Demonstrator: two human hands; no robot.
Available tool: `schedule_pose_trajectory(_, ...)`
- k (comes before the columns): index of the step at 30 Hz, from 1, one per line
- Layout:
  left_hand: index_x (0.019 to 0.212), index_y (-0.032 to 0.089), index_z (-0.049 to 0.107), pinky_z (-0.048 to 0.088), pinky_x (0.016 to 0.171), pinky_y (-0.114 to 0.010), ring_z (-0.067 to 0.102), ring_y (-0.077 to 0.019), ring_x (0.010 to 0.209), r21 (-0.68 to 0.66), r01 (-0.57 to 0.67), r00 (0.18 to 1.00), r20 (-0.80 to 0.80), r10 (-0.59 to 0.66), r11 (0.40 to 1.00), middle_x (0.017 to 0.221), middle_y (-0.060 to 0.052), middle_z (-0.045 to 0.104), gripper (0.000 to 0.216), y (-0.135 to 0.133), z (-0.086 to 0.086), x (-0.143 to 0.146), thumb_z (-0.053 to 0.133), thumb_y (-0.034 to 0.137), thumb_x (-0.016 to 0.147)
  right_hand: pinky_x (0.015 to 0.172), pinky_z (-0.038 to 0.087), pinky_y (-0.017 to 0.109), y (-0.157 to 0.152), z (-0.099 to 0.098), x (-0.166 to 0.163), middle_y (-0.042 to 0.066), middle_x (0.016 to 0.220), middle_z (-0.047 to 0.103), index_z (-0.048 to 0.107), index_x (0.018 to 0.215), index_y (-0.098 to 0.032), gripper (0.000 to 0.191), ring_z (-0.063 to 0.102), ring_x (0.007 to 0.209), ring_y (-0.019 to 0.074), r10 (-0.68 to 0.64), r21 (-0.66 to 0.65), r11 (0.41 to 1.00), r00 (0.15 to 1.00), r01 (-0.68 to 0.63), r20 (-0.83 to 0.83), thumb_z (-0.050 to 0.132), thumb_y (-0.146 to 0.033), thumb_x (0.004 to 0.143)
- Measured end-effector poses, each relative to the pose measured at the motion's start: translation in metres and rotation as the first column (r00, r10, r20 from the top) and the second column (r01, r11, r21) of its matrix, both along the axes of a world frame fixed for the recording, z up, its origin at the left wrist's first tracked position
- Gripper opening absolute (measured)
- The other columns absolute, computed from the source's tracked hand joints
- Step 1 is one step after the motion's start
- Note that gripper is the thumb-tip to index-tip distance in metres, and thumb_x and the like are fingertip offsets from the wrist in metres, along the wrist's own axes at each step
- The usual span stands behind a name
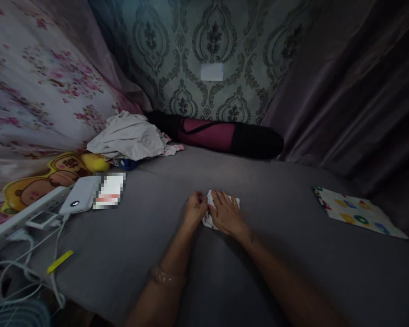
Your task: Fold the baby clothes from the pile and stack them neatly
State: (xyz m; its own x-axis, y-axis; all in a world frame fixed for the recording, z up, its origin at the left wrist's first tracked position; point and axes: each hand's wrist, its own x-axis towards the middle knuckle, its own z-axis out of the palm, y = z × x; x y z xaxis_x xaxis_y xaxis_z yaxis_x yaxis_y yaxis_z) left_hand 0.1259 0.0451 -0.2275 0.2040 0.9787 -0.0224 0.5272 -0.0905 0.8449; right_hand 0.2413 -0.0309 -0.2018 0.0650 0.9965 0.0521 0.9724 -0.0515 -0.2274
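A small folded white cloth (209,221) with faint dark specks lies on the grey sheet in front of me. My right hand (226,211) rests flat on top of it, fingers stretched out and covering most of it. At the cloth's left edge, my left hand (196,209) has its fingers curled in, seemingly pinching that edge; the fingertips are partly hidden. A clear bracelet (165,276) circles my left forearm.
To the left lie a power strip (30,211), a white power bank (80,195), cables and a yellow strip (60,261). Crumpled white clothing (131,136) and a black-and-maroon long bag (207,135) line the back. A folded patterned fabric (359,212) lies right.
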Motion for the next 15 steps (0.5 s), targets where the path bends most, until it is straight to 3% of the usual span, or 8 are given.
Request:
schedule_pose_trajectory(3,0.110,0.014,0.058,0.048,0.078,-0.029,0.065,-0.0200,0.092,-0.016,-0.010,1.000,-0.017,0.010,1.000,0.098,-0.013,0.069,0.028,0.000,0.004,-0.001,0.049,0.026,0.086,0.113,0.010,0.051,0.003,0.002,0.004,0.012,0.152,0.030,0.027,0.149,-0.014,0.060,0.020,0.142,0.0289,0.004,-0.025,1.000,0.999,-0.005,-0.034,0.026,-0.044,0.096)
schedule_pose_trajectory(6,0.108,0.015,0.060,0.048,0.081,-0.032,0.065,-0.0224,0.094,-0.019,-0.023,1.000,-0.004,0.023,1.000,0.099,-0.014,0.070,0.028,0.003,0.008,-0.003,0.047,0.025,0.085,0.114,0.014,0.049,0.008,0.012,0.015,0.012,0.152,0.030,0.030,0.148,-0.013,0.062,0.022,0.142,0.0262,0.020,-0.105,0.994,0.980,-0.041,-0.196,0.016,-0.047,0.098)
schedule_pose_trajectory(9,0.108,0.015,0.060,0.048,0.080,-0.032,0.065,-0.0227,0.095,-0.043,-0.062,0.998,0.003,0.062,0.997,0.098,-0.014,0.070,0.028,0.006,0.010,-0.005,0.047,0.023,0.084,0.114,0.018,0.044,0.010,0.027,0.021,0.012,0.152,0.031,0.032,0.146,-0.012,0.064,0.024,0.141,0.0216,-0.045,-0.033,0.999,0.946,0.037,-0.320,0.005,-0.044,0.098)
schedule_pose_trajectory(12,0.108,0.014,0.059,0.048,0.079,-0.030,0.065,-0.0206,0.094,-0.029,-0.098,0.994,0.045,0.099,0.995,0.099,-0.013,0.069,0.028,0.007,0.008,-0.006,0.045,0.021,0.084,0.116,0.011,0.046,0.005,0.032,0.009,0.012,0.153,0.030,0.033,0.146,-0.010,0.060,0.018,0.143,0.0226,-0.012,0.122,0.992,0.979,0.037,-0.203,0.014,-0.042,0.098)
schedule_pose_trajectory(15,0.107,0.014,0.058,0.049,0.077,-0.029,0.065,-0.0190,0.090,-0.011,-0.105,0.991,0.079,0.105,0.994,0.095,-0.012,0.069,0.027,0.010,0.003,-0.008,0.044,0.021,0.086,0.116,0.006,0.045,-0.001,0.022,-0.013,0.012,0.153,0.029,0.034,0.145,-0.008,0.058,0.015,0.143,0.0227,0.102,0.103,0.990,0.993,-0.095,-0.063,0.021,-0.040,0.098)
